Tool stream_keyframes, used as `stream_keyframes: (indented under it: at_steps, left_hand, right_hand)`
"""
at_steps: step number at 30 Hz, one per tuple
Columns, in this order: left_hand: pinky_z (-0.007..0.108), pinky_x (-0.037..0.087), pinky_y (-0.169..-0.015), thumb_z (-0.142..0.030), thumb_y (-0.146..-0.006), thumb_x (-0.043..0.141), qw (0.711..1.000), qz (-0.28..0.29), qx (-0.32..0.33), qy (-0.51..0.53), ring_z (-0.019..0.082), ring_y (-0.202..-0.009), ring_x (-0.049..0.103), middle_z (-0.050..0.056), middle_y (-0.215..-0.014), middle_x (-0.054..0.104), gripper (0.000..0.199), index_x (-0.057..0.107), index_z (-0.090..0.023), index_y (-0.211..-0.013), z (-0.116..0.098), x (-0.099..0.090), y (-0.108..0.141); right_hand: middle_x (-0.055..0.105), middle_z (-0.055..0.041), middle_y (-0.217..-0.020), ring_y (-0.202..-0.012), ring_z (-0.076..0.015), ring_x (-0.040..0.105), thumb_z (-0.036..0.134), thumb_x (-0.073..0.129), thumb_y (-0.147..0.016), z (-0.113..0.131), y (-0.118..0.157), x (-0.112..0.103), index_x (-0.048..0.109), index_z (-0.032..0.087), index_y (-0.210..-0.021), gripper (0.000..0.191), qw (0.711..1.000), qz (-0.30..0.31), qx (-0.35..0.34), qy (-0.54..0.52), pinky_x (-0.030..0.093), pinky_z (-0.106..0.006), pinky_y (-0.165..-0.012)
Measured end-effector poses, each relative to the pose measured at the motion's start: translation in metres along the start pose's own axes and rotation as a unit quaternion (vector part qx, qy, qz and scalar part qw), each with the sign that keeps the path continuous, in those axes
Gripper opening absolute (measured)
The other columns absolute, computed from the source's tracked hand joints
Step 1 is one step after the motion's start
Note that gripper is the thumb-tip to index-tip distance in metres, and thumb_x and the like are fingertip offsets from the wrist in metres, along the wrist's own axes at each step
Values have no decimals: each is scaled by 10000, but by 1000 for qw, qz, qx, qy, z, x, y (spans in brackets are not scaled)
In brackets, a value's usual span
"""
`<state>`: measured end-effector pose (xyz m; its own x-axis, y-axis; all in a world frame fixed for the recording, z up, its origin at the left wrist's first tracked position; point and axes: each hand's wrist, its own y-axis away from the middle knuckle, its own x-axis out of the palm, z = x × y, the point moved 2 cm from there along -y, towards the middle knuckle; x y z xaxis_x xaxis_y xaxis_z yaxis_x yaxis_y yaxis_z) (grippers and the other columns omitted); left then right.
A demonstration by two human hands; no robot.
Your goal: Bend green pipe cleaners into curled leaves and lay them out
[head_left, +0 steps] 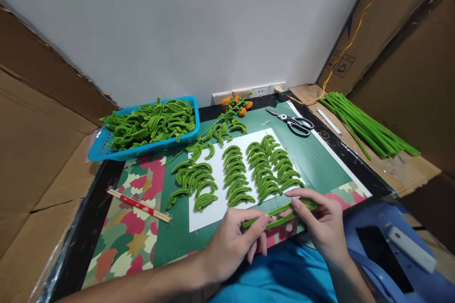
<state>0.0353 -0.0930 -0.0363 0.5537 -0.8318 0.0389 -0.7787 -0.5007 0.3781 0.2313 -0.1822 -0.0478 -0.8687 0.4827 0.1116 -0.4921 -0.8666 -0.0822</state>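
Between my two hands stretches a green pipe cleaner (pixel 279 221), bent into a long narrow loop. My left hand (pixel 231 241) pinches its left end with thumb and fingers. Its right end is in the fingers of my right hand (pixel 322 220), thumb on the near side. Just beyond my hands, a white sheet (pixel 218 199) carries rows of curved green pipe cleaner leaves (pixel 234 175). More leaves (pixel 197 180) lie at its left edge, some past it on the green mat (pixel 174 232).
A blue basket (pixel 149 152) heaped with green leaf pieces stands back left. Orange flowers on a green stem (pixel 236 104) lie behind the sheet. Scissors (pixel 295 123), a white pen (pixel 329 122) and straight green pipe cleaners (pixel 369 125) are right; wrapped chopsticks (pixel 138 204) are left.
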Motion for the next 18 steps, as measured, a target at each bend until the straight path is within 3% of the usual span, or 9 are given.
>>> stream_keyframes:
  at_steps: [7,14,18]
  left_hand:
    - [217,344,-433,-726,-1029,632,999,-27,2,39,90,-406,497,14,-619,686,631,839,-131,-1042,0,0,-3]
    - [194,339,-448,-690,-1056,620,999,-7,14,31,67,-451,491,25,-687,698,594,803,-134,-952,-3,0,-1]
    - [180,357,-441,-672,-1016,704,998,-4,22,50,63,-447,468,-1,-666,672,558,774,-128,-1120,-1,0,0]
  right_hand:
    - [848,-50,-705,-476,-222,780,381,813,-982,3,0,1,903,232,-1006,175,1000,18,6,-23,671,-256,-484]
    - [855,-50,-730,-492,-217,786,350,805,-995,1,-1,1,910,249,-1026,149,999,29,-8,-36,669,-249,-491]
    - [850,-46,-738,-485,-201,774,328,796,-1010,-7,1,0,897,254,-1039,128,997,36,6,-74,671,-250,-514]
